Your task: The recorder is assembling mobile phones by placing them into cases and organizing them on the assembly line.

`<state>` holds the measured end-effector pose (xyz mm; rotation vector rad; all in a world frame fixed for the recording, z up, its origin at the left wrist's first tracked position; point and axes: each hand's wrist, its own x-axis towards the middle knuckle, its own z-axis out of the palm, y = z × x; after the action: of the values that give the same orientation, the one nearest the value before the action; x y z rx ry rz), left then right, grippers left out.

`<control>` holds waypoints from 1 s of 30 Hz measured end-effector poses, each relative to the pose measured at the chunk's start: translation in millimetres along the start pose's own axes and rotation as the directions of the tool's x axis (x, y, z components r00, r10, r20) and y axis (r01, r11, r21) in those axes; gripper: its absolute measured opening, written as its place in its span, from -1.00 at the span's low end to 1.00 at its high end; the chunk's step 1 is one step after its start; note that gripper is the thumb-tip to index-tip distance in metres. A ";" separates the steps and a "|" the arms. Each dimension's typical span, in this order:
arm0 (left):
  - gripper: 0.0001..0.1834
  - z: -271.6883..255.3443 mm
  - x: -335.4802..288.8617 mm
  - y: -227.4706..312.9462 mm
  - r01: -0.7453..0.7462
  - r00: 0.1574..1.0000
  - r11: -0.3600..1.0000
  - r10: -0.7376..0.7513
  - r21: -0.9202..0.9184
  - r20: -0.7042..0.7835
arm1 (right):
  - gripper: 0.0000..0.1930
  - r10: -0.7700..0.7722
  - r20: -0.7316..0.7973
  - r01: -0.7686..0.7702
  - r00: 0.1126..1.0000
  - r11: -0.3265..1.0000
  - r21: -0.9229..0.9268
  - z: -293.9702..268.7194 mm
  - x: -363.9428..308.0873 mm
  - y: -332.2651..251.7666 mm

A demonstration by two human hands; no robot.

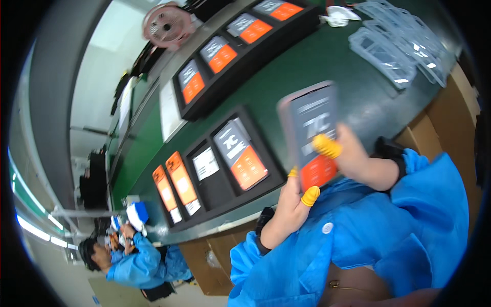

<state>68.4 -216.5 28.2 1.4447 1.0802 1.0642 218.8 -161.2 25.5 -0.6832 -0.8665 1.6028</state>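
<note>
Both of my hands hold a smartphone [313, 110] with a grey and orange printed front, tilted above the near table edge and slightly blurred. My left hand [290, 209] grips its lower end, a yellow finger cot on the thumb. My right hand [353, 156] wraps the right side, its yellow-cotted thumb lying across the front. Left of them, a black slotted tray [215, 193] bears a similar phone [240, 153], a slot with a white label [206, 163], and two orange pieces with white labels, one nearer [181, 181] and one farther [165, 192].
Farther back, a second black tray [255, 57] holds several similar phones. Clear plastic blister trays [383, 56] lie piled at the far right, near a crumpled white tissue [338, 16]. A pink fan [168, 25] stands behind. A co-worker in blue [140, 268] sits at the lower left.
</note>
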 end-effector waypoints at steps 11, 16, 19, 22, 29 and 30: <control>-0.64 -151.8 -11.5 -17.1 -0.152 0.659 0.982 0.183 0.109 -0.730 | -0.52 -0.680 0.245 0.073 0.691 -0.271 -0.960 -111.9 41.8 -70.9; -0.65 -197.1 -27.1 -27.1 0.372 0.714 0.888 -0.089 0.269 -0.694 | -0.78 -0.628 0.107 -0.170 0.771 -0.365 -0.916 -166.5 51.5 -72.8; -0.62 -197.3 -28.9 -28.9 0.430 0.712 0.854 -0.122 0.292 -0.692 | -0.80 -0.679 0.121 -0.138 0.724 -0.314 -0.939 -155.2 58.6 -73.1; -0.61 -171.9 -15.7 -10.8 0.697 0.585 0.428 0.124 0.575 -0.801 | -0.81 -0.710 0.182 0.012 0.680 -0.237 -0.971 -128.0 57.6 -77.5; -0.63 -209.8 -19.3 -18.1 0.639 0.604 0.427 0.235 0.639 -0.762 | -0.88 -0.085 0.656 0.661 0.750 0.121 -0.741 -71.9 32.9 -48.2; -0.64 -202.6 -17.2 -12.2 0.625 0.609 0.473 0.204 0.621 -0.767 | -0.90 0.000 0.691 0.681 0.722 0.173 -0.712 -72.2 31.3 -37.0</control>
<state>-133.4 -190.7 37.7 1.4461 2.7368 0.9358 291.5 -114.5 16.2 -0.6947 -2.4016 0.5673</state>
